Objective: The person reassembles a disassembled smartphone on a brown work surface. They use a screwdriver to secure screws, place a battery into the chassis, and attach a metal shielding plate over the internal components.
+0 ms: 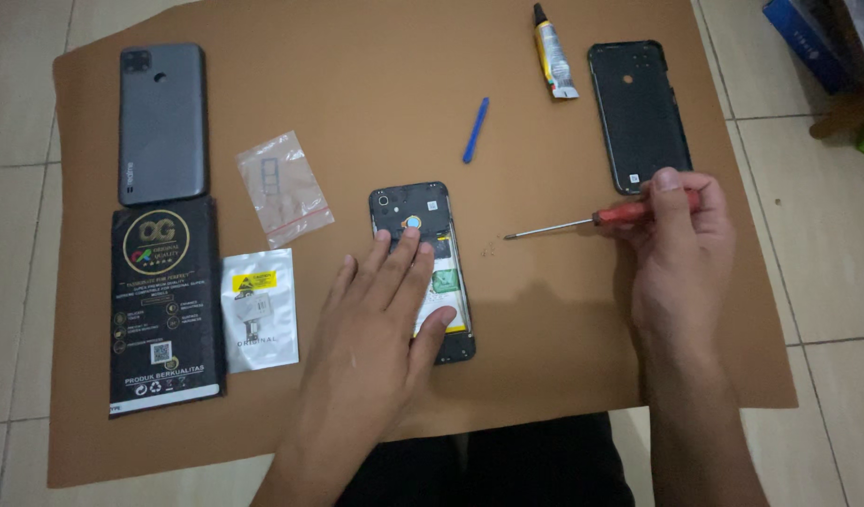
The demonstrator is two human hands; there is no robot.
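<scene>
Now: left hand (pixel 380 305) flat, fingers spread, on opened phone (pixel 423 268) | right hand (pixel 681 239) pinches red screwdriver (pixel 592 222), tip above the mat (pixel 545 310), beside phone

Single head-worn view, looking steeply down, close over brown mat (pixel 263 56) on tiled floor (pixel 826 235)

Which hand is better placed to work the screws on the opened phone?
Probably the right hand: it already grips the red-handled screwdriver, tip pointing toward the opened phone. The left hand lies flat on that phone, steadying it.
</scene>
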